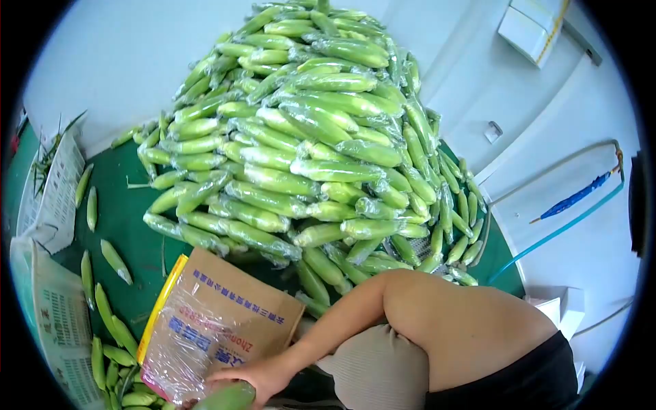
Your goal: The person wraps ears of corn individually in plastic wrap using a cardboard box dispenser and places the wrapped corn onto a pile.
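Observation:
My right hand (256,378) reaches in from the right along a bare forearm, fingers curled round a green ear of corn (229,398) at the bottom edge. This ear is cut off by the frame. Beneath and behind the hand lies a brown printed package (239,294) with crinkled clear plastic film (181,355) over its lower left part. A sliver of what seems to be my left hand (187,404) shows at the bottom edge, left of the ear; its fingers are mostly hidden.
A tall heap of film-wrapped corn ears (301,137) fills the back. Loose ears (116,261) lie on the green floor (123,198) at left, beside a white crate (61,198) and a pale green crate (58,321). A teal hose (553,232) and blue umbrella (581,195) are at right.

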`<state>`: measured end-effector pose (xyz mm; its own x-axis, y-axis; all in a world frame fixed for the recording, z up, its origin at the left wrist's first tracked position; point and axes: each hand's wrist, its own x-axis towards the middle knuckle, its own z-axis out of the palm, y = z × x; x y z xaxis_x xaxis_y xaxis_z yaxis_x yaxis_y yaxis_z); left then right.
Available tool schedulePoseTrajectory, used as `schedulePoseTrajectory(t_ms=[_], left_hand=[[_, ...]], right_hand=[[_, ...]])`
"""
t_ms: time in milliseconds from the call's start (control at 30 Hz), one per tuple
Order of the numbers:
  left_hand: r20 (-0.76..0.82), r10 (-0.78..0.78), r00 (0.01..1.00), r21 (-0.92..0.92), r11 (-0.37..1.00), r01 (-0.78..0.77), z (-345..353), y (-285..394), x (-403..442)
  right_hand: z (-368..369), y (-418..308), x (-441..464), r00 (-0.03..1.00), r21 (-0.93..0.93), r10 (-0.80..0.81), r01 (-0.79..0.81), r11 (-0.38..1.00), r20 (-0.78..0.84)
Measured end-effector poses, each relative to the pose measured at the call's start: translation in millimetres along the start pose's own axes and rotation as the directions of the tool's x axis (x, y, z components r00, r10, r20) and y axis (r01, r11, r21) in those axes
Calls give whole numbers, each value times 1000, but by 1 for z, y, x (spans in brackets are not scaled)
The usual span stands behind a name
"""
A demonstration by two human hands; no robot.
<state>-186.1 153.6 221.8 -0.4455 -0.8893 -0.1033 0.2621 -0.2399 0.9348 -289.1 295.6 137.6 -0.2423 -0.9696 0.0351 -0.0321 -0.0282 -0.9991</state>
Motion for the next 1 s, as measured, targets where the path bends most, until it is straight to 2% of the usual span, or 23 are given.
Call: schedulePoseTrajectory(t_ms=[33, 67, 100, 167, 200, 233, 300, 367, 400, 433, 467, 500, 533, 567, 600, 633, 733, 833, 867, 900, 933, 967, 1000], left_hand=[[13, -6, 1000, -52, 999, 7, -9, -6, 0], [100, 84, 991, -60, 995, -78, -10, -7, -5], [270, 120, 955, -13, 993, -121, -21, -10, -6], [448, 33, 894, -253, 963, 91, -46, -22, -12], [689, 148, 710, -312, 944, 106, -50, -27, -3], [692, 154, 705, -155, 986, -63, -55, -29, 4], [682, 141, 717, 207, 904, -374, -56, -23, 9], [270, 269, 924, 41, 956, -291, -64, -56, 21], [288, 335, 897, 247, 879, -408, -102, -61, 30], [-101, 317, 943, 457, 856, -239, -124, -62, 31], [-350, 355, 867, 490, 858, -154, -144, -74, 33], [-383, 316, 868, 640, 768, 3, -187, -83, 36], [-530, 245, 812, 555, 824, 114, -209, -96, 37], [-530, 294, 795, 621, 773, 128, -257, -135, 35], [-425, 211, 880, 811, 521, 267, -281, -145, 15], [-335, 71, 940, 924, 220, 313, -292, -156, 12], [-172, -4, 985, 978, 120, 171, -281, -180, -11], [-422, -288, 860, 776, 375, 507, -285, -170, -6], [-410, -592, 694, 252, 657, 710, -291, -152, -6], [-179, -716, 674, -51, 691, 721, -322, -143, -18], [-72, -706, 704, -237, 698, 676, -292, -99, -33], [-53, -666, 744, -305, 721, 623, -277, -68, -44], [-73, -553, 830, -320, 801, 506, -249, -41, -47]], right_hand=[[0, 8, 3, 994, 32, 69, -71, 997, 82], [-3, 10, 3, 899, 135, 240, -307, 942, 367], [-6, 14, 1, 700, 166, 332, -541, 824, 633], [-6, 20, -23, 594, 324, 276, -705, 631, 756], [-9, 17, -33, 586, 356, 297, -744, 565, 754], [-12, 16, -43, 577, 387, 318, -778, 495, 753], [-45, -1, -56, 668, 466, 463, -741, 483, 582], [-105, -11, -73, 822, 544, 518, -555, 629, 239], [-145, -15, -78, 853, 519, 520, -466, 717, 46], [-180, -18, -75, 858, 486, 506, -405, 774, -92], [-214, -19, -72, 843, 432, 466, -328, 840, -268], [-245, -17, -71, 809, 383, 403, -242, 892, -428], [-277, -18, -71, 759, 324, 312, -140, 936, -571], [-309, -20, -72, 687, 248, 217, -55, 967, -693], [-339, -26, -84, 621, 142, 208, -154, 978, -756], [-358, -33, -93, 548, -4, 64, -121, 993, -834], [-388, -49, -91, 357, -193, -165, -45, 980, -920], [-350, -45, -59, 399, -357, -294, -94, 929, -869], [-321, -39, -50, 483, -403, -305, -111, 908, -820], [-287, -34, -45, 602, -432, -276, -130, 892, -750], [-253, -32, -40, 749, -420, -155, -177, 890, -644], [-226, -20, -39, 850, -182, 36, -154, 971, -525], [-201, -31, -35, 923, -461, 44, -231, 857, -382]])
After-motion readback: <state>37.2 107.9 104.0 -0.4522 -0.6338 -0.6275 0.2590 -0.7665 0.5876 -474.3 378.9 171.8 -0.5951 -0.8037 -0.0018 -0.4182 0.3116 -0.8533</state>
